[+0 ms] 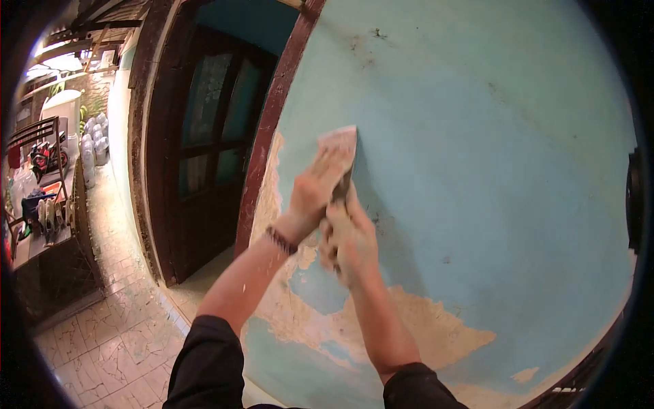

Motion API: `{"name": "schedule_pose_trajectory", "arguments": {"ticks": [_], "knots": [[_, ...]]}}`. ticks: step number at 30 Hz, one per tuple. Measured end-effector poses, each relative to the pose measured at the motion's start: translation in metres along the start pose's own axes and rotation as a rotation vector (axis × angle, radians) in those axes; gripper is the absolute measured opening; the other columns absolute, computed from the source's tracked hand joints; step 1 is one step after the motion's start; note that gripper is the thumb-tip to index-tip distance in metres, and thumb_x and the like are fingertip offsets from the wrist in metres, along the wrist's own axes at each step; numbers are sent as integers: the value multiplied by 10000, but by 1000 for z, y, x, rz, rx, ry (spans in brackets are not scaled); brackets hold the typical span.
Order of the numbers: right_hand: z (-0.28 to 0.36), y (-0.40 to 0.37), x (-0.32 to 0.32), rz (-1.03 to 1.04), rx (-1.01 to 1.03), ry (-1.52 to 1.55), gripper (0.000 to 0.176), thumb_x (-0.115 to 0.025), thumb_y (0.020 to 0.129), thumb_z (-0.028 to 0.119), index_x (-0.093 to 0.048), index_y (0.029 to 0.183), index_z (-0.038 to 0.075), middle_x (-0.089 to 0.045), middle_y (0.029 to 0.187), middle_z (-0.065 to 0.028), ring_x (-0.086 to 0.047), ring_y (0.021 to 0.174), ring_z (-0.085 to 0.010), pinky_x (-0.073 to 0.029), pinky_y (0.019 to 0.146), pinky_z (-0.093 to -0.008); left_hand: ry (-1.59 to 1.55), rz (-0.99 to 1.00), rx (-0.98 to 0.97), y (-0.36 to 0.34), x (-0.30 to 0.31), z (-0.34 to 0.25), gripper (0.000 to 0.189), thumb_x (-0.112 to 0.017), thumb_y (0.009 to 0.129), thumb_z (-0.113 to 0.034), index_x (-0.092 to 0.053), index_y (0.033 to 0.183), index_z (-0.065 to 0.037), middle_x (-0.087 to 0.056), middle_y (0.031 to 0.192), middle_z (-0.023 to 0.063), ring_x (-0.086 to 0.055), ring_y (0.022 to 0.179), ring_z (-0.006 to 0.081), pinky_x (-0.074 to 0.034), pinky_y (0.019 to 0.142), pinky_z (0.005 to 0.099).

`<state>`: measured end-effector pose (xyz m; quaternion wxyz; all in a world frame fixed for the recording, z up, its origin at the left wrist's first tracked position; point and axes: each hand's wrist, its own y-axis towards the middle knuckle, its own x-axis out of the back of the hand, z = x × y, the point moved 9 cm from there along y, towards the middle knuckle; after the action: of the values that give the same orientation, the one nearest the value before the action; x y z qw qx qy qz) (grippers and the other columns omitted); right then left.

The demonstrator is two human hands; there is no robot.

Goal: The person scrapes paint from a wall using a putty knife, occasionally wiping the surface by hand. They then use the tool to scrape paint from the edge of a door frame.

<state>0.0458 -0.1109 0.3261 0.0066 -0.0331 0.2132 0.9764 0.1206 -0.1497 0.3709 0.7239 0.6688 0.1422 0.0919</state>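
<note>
My right hand (352,244) is closed round the handle of a scraper (349,134), whose wide blade points up against the blue-green painted wall (477,177). Stretched flat, the fingers of my left hand (317,180) lie on the blade and press it from above. A dark bracelet (281,240) circles my left wrist. Both hands are slightly smeared by motion. Below them, the paint is gone from a ragged beige patch (429,317), which also runs up along the door frame. The blade's edge touches or nearly touches paint; exact contact cannot be told.
Left of the wall stands a dark wooden door (211,157) in a reddish-brown frame (272,116). Further left, a tiled floor (116,327) leads past a cluttered table (44,249) to several clear plastic bottles (95,140). A dark object (635,201) sits at the right edge.
</note>
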Motion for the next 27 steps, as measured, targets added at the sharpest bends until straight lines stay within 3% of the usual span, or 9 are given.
{"name": "schedule_pose_trajectory", "arguments": {"ticks": [4, 6, 8, 10, 13, 21, 23, 24, 27], "knots": [[2, 10, 4, 6, 35, 102, 493, -453, 986, 203, -329, 1452, 99, -468, 704, 5, -388, 446, -68, -321, 372, -224, 69, 88, -31, 19, 11, -4, 371, -590, 825, -8, -600, 1196, -17, -581, 1276, 142, -519, 1221, 340, -473, 988, 384], [-14, -5, 22, -82, 53, 11, 393, -464, 992, 234, -446, 1337, 46, -500, 755, -1, -436, 532, -74, -352, 432, -225, 26, 198, 192, -21, 21, 0, 323, -557, 894, -50, -571, 1213, -4, -613, 1217, 138, -582, 1168, 272, -487, 949, 335], [-28, -10, 26, -120, 92, -8, 343, -464, 996, 246, -476, 1267, 37, -519, 789, -3, -444, 586, -65, -359, 463, -217, -172, 254, 782, -81, 30, 13, 290, -501, 965, -108, -549, 1225, 8, -643, 1119, 94, -619, 1023, 153, -485, 882, 272], [-42, -4, 26, -164, 128, -32, 307, -464, 999, 258, -507, 1197, 27, -537, 823, -5, -453, 640, -57, -366, 494, -209, -611, 145, 1086, -119, 19, -6, 261, -457, 1005, -149, -570, 1174, 15, -625, 1006, 31, -568, 875, 62, -474, 774, 228], [-40, 4, 11, -168, 324, -163, 307, -459, 1007, 286, -513, 1153, 21, -558, 869, 2, -439, 693, -45, -379, 573, -206, -809, 41, 1243, -131, 9, -15, 241, -453, 1001, -159, -600, 1082, 14, -565, 790, -13, -499, 694, 62, -428, 602, 236], [-63, 3, 16, -93, 97, -316, 422, -469, 1000, 297, -454, 1288, -11, -610, 1002, -89, -557, 816, -109, -458, 706, -248, -854, 71, 1360, -140, 15, 8, 255, -426, 1001, -177, -528, 1129, 19, -581, 791, 52, -524, 619, 118, -432, 551, 270], [-36, -14, 23, -188, 430, -582, 462, -519, 959, 320, -463, 1283, -4, -568, 1219, -226, -552, 1112, -316, -423, 952, -395, -222, 142, 1015, -109, 47, 13, 268, -473, 997, -201, -520, 1208, -43, -661, 839, 65, -649, 722, 183, -489, 631, 330], [-12, -30, 25, -191, 496, -708, 436, -554, 939, 283, -488, 1260, -3, -548, 1255, -224, -536, 1141, -327, -411, 969, -399, -220, 149, 1014, -100, 50, 13, 268, -473, 997, -201, -520, 1208, -43, -661, 839, 65, -649, 722, 183, -489, 631, 330], [66, -90, 54, -310, 791, -1013, 350, -639, 874, 166, -565, 1175, 3, -544, 1271, -212, -526, 1166, -326, -394, 992, -405, 217, 330, 717, -52, 54, 8, 303, -522, 951, -270, -507, 1227, -147, -628, 796, 237, -602, 778, 454, -476, 645, 494]]}}
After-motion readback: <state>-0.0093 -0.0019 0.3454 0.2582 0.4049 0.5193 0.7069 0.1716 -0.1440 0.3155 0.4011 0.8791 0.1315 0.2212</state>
